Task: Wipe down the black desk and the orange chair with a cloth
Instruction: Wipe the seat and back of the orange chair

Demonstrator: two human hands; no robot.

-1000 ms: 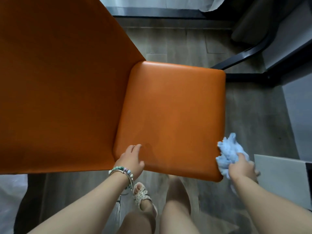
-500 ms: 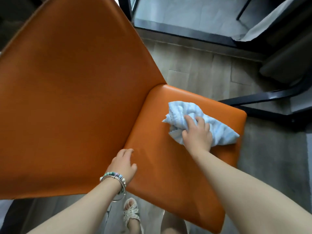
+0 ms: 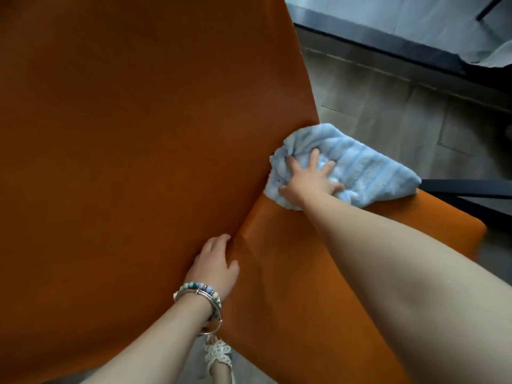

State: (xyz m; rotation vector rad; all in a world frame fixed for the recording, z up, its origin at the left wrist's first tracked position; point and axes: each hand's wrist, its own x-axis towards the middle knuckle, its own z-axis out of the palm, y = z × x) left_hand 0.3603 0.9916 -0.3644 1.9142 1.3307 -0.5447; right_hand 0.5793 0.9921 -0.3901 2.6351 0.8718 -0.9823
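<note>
Your right hand (image 3: 307, 184), fingers spread, presses the cloth (image 3: 368, 167) right of centre; push firmly along the chair (image 3: 138, 134) seam. Your left hand (image 3: 216, 261) rests lower down, fingers relaxed.

The chair (image 3: 138, 134) is orange, smooth and leather-like. Its broad back fills the view from 7 to 12 o'clock, and its padded seat runs from the middle towards 5 o'clock. The cloth (image 3: 368, 167) is pale blue ribbed terry, bunched and creased; it lies at 3 o'clock on the seat's far end, touching the back and pressed flat under the right hand (image 3: 307, 181).
</note>
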